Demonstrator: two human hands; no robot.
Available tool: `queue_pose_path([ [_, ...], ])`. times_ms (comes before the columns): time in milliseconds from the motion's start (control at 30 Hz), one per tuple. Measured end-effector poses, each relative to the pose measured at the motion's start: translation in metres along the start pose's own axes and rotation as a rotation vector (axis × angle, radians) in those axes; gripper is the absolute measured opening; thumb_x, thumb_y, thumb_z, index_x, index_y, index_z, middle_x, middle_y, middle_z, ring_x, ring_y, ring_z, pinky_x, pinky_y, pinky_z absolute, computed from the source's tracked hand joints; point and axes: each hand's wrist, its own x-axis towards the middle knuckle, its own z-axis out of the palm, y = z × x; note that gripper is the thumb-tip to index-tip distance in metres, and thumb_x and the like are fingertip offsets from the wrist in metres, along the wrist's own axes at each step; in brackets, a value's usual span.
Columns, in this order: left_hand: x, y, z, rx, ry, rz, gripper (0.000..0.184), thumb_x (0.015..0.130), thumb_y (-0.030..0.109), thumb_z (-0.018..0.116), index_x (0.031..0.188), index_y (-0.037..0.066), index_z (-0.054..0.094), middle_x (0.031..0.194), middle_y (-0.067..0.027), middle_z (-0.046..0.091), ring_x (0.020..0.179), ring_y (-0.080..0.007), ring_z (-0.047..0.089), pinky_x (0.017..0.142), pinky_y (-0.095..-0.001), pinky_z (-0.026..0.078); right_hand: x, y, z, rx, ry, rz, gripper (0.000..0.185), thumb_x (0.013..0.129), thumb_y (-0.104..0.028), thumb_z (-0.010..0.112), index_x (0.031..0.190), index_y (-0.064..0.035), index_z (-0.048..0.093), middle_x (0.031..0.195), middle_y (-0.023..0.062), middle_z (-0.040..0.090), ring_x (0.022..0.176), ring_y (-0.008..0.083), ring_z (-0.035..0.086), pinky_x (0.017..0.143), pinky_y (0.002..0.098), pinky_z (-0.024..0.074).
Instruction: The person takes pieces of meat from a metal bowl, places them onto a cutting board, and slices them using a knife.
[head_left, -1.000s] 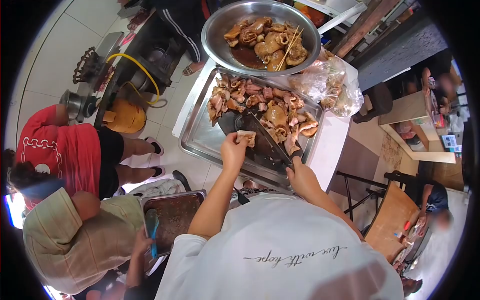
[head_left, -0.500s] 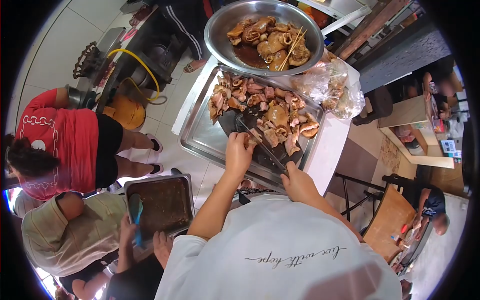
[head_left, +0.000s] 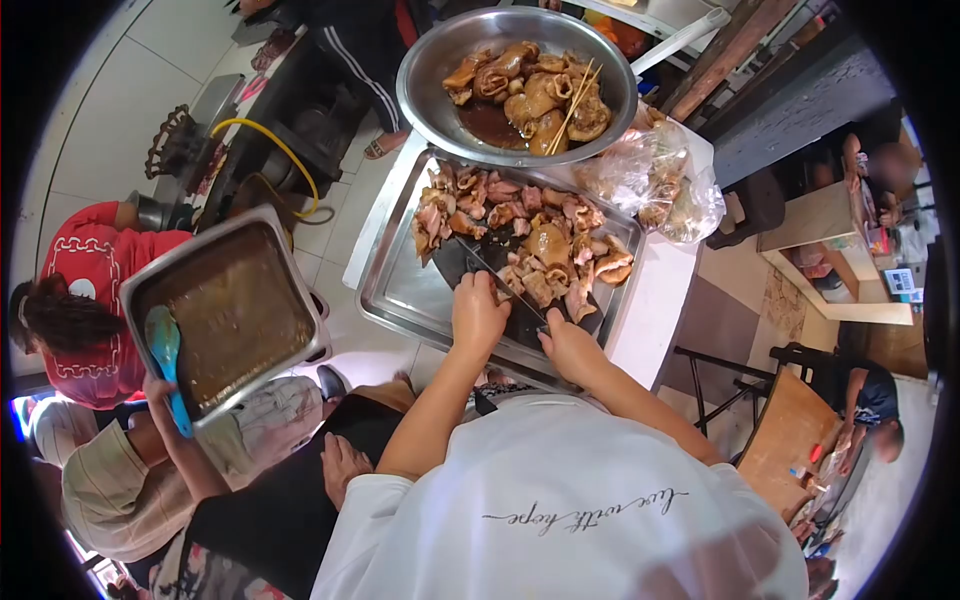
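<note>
My right hand [head_left: 574,348] is wrapped round the handle of a knife [head_left: 508,287], whose blade slants up and left over a dark board [head_left: 455,262]. Close beside the blade, my left hand [head_left: 478,315] has its fingers curled together. Anything held in them is hidden. Cut pieces of cooked meat [head_left: 545,245] lie on the board and around it. The board rests inside a shallow steel tray [head_left: 385,285] on a white table [head_left: 655,300].
Beyond the tray stands a steel basin [head_left: 415,95] of browned meat in sauce, with thin skewers [head_left: 578,105] on top. Clear plastic bags [head_left: 670,180] sit at the right. On the left, a co-worker holds a blue spoon [head_left: 170,365] at a sauce-coated pan [head_left: 230,310]. Another person in red [head_left: 110,260] is behind.
My right hand has drawn slightly left with the knife, and my left hand has shifted slightly down. At the left, the sauce-coated pan and the co-worker's spoon have moved up and left.
</note>
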Motion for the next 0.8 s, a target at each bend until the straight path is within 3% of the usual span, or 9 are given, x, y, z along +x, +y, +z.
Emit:
queue_pose_path([
  [67, 0.002, 0.0, 0.003, -0.072, 0.056, -0.051, 0.035, 0.067, 0.003, 0.067, 0.099, -0.001, 0.054, 0.094, -0.0196, 0.054, 0.085, -0.0385, 0.054, 0.075, -0.044, 0.045, -0.004, 0.004, -0.012, -0.015, -0.003, 0.02, 0.025, 0.091, -0.017, 0.053, 0.096, 0.0017, 0.038, 0.072, 0.0263, 0.058, 0.073, 0.0449, 0.06, 0.064, 0.0524, 0.0457],
  [200, 0.009, -0.014, 0.011, -0.103, 0.152, -0.026, 0.039, 0.067, 0.003, 0.066, 0.103, -0.001, 0.052, 0.095, -0.0197, 0.053, 0.091, -0.0388, 0.052, 0.081, -0.0436, 0.044, -0.028, -0.007, -0.046, -0.081, 0.027, 0.104, 0.027, 0.089, -0.018, 0.056, 0.105, -0.002, 0.042, 0.079, 0.0223, 0.062, 0.076, 0.0424, 0.061, 0.066, 0.0504, 0.0472],
  [300, 0.015, -0.013, 0.012, -0.006, 0.1, 0.032, 0.044, 0.067, 0.004, 0.065, 0.109, 0.0, 0.051, 0.105, -0.0201, 0.053, 0.102, -0.0392, 0.048, 0.09, -0.0456, 0.04, -0.039, -0.004, -0.055, -0.081, 0.058, 0.15, 0.028, 0.088, -0.019, 0.057, 0.107, -0.0025, 0.044, 0.08, 0.0216, 0.063, 0.076, 0.0409, 0.062, 0.066, 0.0485, 0.048],
  [400, 0.014, -0.002, 0.013, 0.109, 0.175, 0.229, 0.053, 0.064, 0.01, 0.068, 0.114, 0.002, 0.052, 0.124, -0.0191, 0.048, 0.114, -0.0408, 0.041, 0.099, -0.0489, 0.034, -0.047, 0.006, -0.052, 0.053, 0.14, 0.19, 0.028, 0.088, -0.02, 0.058, 0.106, -0.0029, 0.047, 0.079, 0.0214, 0.063, 0.074, 0.0394, 0.062, 0.065, 0.0459, 0.0482],
  [533, 0.019, -0.001, 0.021, 0.103, 0.193, 0.234, 0.052, 0.065, 0.005, 0.067, 0.116, 0.002, 0.053, 0.119, -0.0184, 0.052, 0.109, -0.0388, 0.045, 0.095, -0.0463, 0.037, -0.051, 0.017, -0.05, 0.266, 0.294, 0.332, 0.025, 0.088, -0.019, 0.059, 0.104, -0.0027, 0.049, 0.077, 0.021, 0.063, 0.071, 0.0382, 0.063, 0.064, 0.043, 0.0475],
  [633, 0.028, -0.017, 0.019, 0.111, 0.074, 0.15, 0.046, 0.073, 0.001, 0.063, 0.118, 0.0, 0.054, 0.113, -0.0175, 0.058, 0.105, -0.0375, 0.048, 0.092, -0.0473, 0.038, -0.056, 0.02, -0.048, 0.265, 0.34, 0.347, 0.025, 0.088, -0.019, 0.059, 0.104, -0.002, 0.049, 0.075, 0.0206, 0.063, 0.07, 0.0375, 0.063, 0.063, 0.0426, 0.0473],
  [700, 0.029, -0.024, 0.013, 0.099, 0.057, 0.184, 0.043, 0.075, -0.001, 0.062, 0.117, 0.001, 0.057, 0.101, -0.0149, 0.063, 0.099, -0.0358, 0.051, 0.089, -0.0465, 0.039, -0.06, 0.022, -0.046, 0.268, 0.351, 0.346, 0.026, 0.088, -0.019, 0.06, 0.104, -0.0019, 0.049, 0.075, 0.0204, 0.063, 0.07, 0.0369, 0.063, 0.063, 0.0422, 0.0473],
  [800, 0.028, -0.029, 0.011, 0.124, 0.146, 0.22, 0.038, 0.073, 0.0, 0.065, 0.111, 0.002, 0.062, 0.095, -0.0133, 0.065, 0.096, -0.0333, 0.053, 0.087, -0.0443, 0.039, -0.065, 0.023, -0.042, 0.268, 0.376, 0.37, 0.025, 0.088, -0.019, 0.06, 0.103, -0.0019, 0.049, 0.075, 0.02, 0.063, 0.069, 0.0358, 0.063, 0.063, 0.0417, 0.0473],
])
